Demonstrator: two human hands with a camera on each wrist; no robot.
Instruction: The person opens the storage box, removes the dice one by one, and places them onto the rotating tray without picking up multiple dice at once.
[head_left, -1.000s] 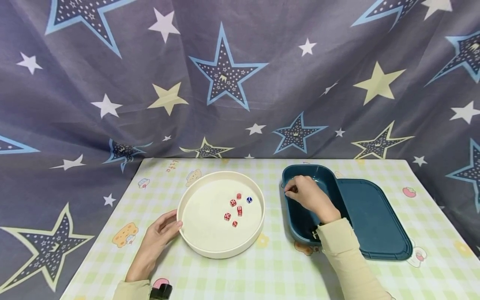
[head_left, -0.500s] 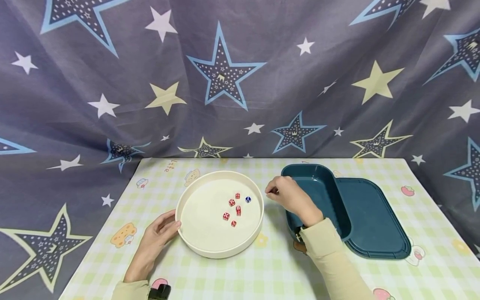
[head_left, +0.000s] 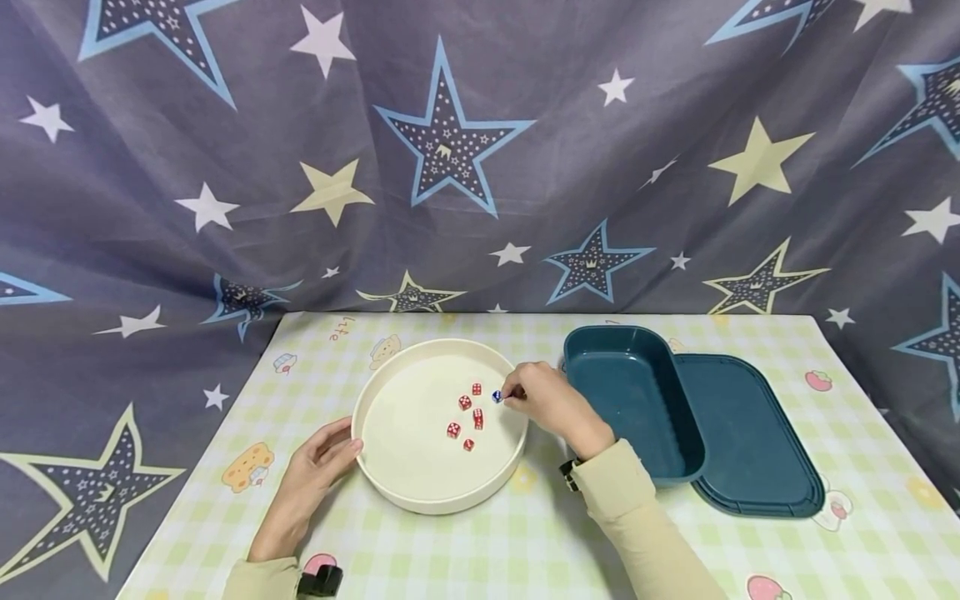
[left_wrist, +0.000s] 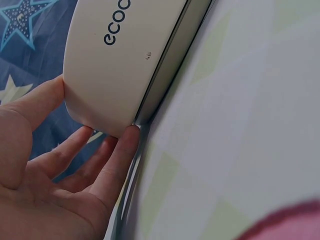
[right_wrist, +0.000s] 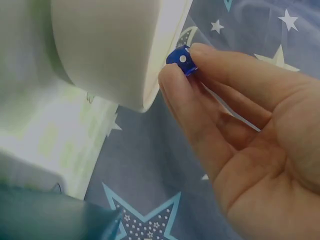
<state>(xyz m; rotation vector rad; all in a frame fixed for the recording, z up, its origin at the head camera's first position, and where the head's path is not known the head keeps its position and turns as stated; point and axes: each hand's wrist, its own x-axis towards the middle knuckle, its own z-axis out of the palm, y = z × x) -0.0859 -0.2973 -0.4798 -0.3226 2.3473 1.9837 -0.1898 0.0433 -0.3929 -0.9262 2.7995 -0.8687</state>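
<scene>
In the head view, a round cream tray (head_left: pixel 405 425) with a raised wall stands left of centre. Several red dice (head_left: pixel 477 418) lie on its floor, toward the right. My left hand (head_left: pixel 315 467) holds the tray's left side, thumb at the rim and fingertips low against the outer wall, as the left wrist view shows. Reaching over the tray's right rim, my right hand (head_left: pixel 551 404) pinches a blue die (right_wrist: pixel 183 59) with white dots between thumb and forefinger. In the head view the die sits beside the red ones.
A dark teal rectangular box (head_left: pixel 630 400), uncovered, stands right of the tray. Beside it on the right lies a matching teal lid (head_left: pixel 765 433), flat on the checked tablecloth (head_left: pixel 420 558). A star-patterned curtain (head_left: pixel 480 250) hangs behind the table.
My right hand has moved left, from above the teal box to the tray, and now pinches the blue die. The left hand stays at the tray's side.
</scene>
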